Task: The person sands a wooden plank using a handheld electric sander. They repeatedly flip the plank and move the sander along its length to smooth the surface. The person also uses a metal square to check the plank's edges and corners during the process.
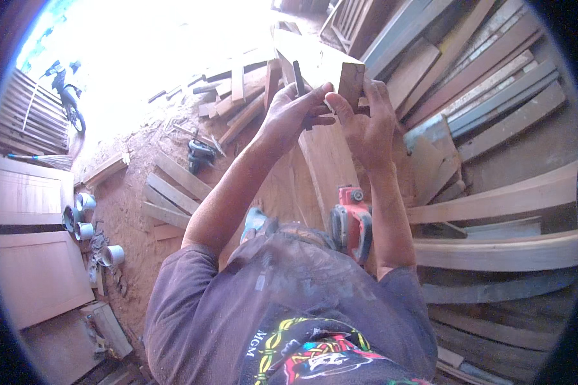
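Observation:
A thick wooden beam points toward me, its end face in shade and its top washed out by glare. My right hand is closed at this end, with the thumb by the near face and the fingers along the right side. At the beam's left side, my left hand pinches a thin, dark, flat piece that stands up above the fingers; its kind cannot be made out. The fingertips of both hands almost meet. Below them lies a pale board. A red electric power tool rests near my waist.
Long planks are stacked along the right side. Scrap boards and a dark power tool lie on the dusty floor at left. White buckets stand beside wooden door panels. A motorcycle stands far left.

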Demonstrator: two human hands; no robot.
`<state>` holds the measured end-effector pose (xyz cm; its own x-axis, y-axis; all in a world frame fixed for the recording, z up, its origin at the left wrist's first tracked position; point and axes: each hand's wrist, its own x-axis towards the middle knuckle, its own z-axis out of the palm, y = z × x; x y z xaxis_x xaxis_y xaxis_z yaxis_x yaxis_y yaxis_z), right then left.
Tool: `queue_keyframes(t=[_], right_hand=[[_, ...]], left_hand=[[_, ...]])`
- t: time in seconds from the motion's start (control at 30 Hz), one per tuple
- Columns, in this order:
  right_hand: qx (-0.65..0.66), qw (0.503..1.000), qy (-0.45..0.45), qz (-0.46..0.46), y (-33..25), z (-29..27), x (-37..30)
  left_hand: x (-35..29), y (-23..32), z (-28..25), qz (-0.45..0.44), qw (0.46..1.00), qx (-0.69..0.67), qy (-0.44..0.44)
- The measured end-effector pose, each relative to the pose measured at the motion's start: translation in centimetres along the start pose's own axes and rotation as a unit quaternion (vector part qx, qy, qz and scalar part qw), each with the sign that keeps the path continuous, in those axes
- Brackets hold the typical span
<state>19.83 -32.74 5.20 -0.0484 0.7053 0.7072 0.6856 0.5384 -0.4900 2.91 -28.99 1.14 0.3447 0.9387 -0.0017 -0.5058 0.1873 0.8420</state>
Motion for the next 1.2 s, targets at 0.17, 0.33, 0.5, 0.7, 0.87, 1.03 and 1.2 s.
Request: queue_keyframes(t=[0.17,0.33,0.5,0.7,0.87,1.03,1.2], right_hand=[[0.032,0.999,0.004,0.025,-0.5,0.3,1.3],[0.024,1.0,0.004,0.01,-0.2,0.4,1.2],[0.028,0.999,0.014,0.02,-1.2,0.6,1.3],[0.038,0.999,0.017,0.031,-0.8,0.9,1.2],[0.024,0.999,0.038,0.03,-1.0,1.1,1.1],[0.08,0.993,0.066,0.056,-0.1,2.6,0.2],[0.046,0.995,0.072,0.044,0.4,2.7,0.2]], left_hand=[[0.6,1.4,0.1,0.002,1.0,0.02,0.008],[-0.3,2.0,0.9,0.01,0.999,0.037,0.032],[0.4,1.0,-0.7,0.013,1.0,0.017,0.007],[-0.1,1.2,0.1,0.018,1.0,0.004,0.02],[0.2,0.8,-0.6,0.027,0.999,0.009,0.024],[-0.2,1.2,0.0,0.022,0.995,0.073,0.068],[0.4,1.0,-0.5,0.04,0.993,0.098,0.056]])
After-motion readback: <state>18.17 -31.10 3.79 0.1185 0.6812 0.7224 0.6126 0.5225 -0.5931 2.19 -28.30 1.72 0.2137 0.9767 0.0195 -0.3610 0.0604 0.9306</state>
